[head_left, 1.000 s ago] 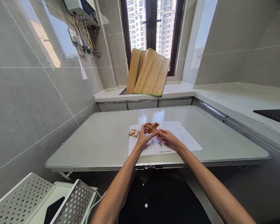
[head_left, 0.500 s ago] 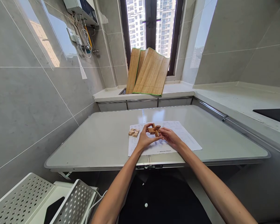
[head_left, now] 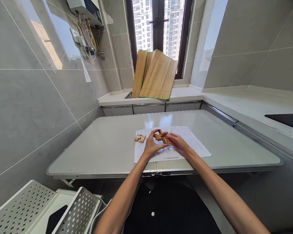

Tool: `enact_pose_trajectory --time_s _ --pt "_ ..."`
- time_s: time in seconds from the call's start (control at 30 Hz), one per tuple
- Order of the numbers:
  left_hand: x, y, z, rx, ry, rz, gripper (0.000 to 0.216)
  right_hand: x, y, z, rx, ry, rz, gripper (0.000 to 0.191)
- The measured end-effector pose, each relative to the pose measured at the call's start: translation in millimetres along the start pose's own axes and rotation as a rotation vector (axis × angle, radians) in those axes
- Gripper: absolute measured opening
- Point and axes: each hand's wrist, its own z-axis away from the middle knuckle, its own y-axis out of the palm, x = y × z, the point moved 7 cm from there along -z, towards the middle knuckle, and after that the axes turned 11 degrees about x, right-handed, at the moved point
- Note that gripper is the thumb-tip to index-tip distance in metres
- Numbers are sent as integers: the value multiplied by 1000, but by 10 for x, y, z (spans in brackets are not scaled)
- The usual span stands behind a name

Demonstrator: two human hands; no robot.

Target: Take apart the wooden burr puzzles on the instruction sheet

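Observation:
A cross-shaped wooden puzzle (head_left: 160,136) is held between both hands just above a printed paper sheet (head_left: 192,143) on the white table (head_left: 107,146). My left hand (head_left: 151,145) pinches its left side with thumb and fingers. My right hand (head_left: 177,143) grips its right side with closed fingers. Loose wooden puzzle pieces (head_left: 140,138) lie on the sheet's left corner, a short way left of my left hand.
Bamboo mats (head_left: 156,75) lean against the window on the back counter. A dark hob (head_left: 286,120) is set in the counter on the right. A white perforated metal rack (head_left: 46,209) stands at the lower left, below the table edge. Tiled wall runs along the left.
The wooden puzzle has been turned slightly between my fingers and sits a bit lower. Both hands stay in almost the same place over the paper.

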Motion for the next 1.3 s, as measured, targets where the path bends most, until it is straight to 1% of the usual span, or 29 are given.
enact_pose_trajectory --time_s 0.33,0.43,0.6,0.77,0.97,1.13,1.3 --pt "-14 1 5 -16 17 -9 84 6 2 -1 19 3 26 34" --pt "-21 -3 7 -24 14 -4 81 6 8 -8 19 -7 38 37" --pt "35 -7 -10 -43 -9 2 82 2 14 -22 10 -41 62 42" --pt "92 -15 -18 -69 -26 -5 79 2 29 -29 17 -60 84 41" --pt "65 -18 3 -73 -9 -39 84 34 82 -2 31 -68 102 42" --pt "72 -17 4 -74 0 -74 86 80 87 14 13 -82 108 41" --pt "122 -9 0 -81 -6 -99 86 123 17 12 -27 -115 98 45"
